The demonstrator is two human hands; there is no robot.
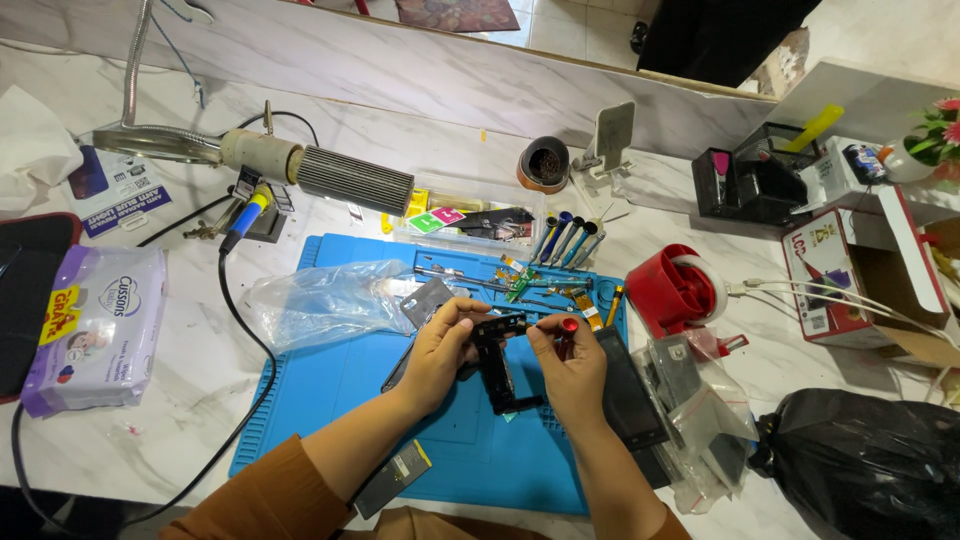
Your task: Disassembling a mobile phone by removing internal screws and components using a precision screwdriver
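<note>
Over a blue work mat [330,385], my left hand [443,350] grips the top edge of a black phone frame [503,370] held upright. My right hand [572,365] steadies the frame's right side and also holds a small screwdriver with a red cap [567,328]. A black phone body [627,385] lies on the mat just right of my right hand. Small circuit parts and flex cables [520,285] lie at the mat's far edge.
Clear plastic bag [320,300] on the mat's left, wet-wipes pack [95,325] far left, soldering iron with cable [245,215], screwdrivers [565,240], red tape dispenser [680,290], clear packets [700,400], black bag [865,465], open cardboard box [860,270], lamp head [320,170].
</note>
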